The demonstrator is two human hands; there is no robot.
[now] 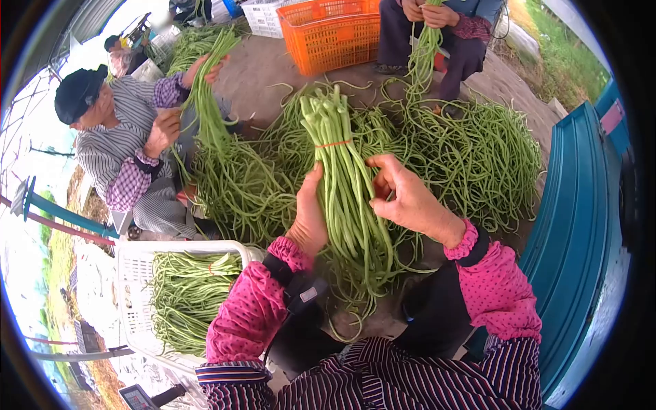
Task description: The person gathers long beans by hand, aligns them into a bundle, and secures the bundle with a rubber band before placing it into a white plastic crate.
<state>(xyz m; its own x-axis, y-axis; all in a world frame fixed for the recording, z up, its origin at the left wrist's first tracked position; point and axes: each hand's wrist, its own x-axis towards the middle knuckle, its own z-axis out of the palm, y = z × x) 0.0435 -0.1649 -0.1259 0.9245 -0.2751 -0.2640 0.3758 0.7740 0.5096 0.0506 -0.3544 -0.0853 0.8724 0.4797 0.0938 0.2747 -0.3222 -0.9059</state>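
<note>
An upright bundle of long green beans (342, 184), bound near its top by a red-orange band (333, 144), stands in front of me. My left hand (311, 215) is closed around its left side, with the thumb pointing up and the other fingers hidden behind the beans. On the opposite side, my right hand (410, 198) has curled fingers, and its index finger and thumb tips press against the outer beans. The loose lower ends hang over my lap. Behind the bundle spreads a large heap of loose long beans (471, 164) on the ground.
A white crate (126, 301) holding beans stands at my left. A teal metal panel (567, 225) curves along my right. A co-worker (130, 137) at left holds beans; another person's hands (437, 14) hold beans at the top. An orange crate (335, 41) stands behind.
</note>
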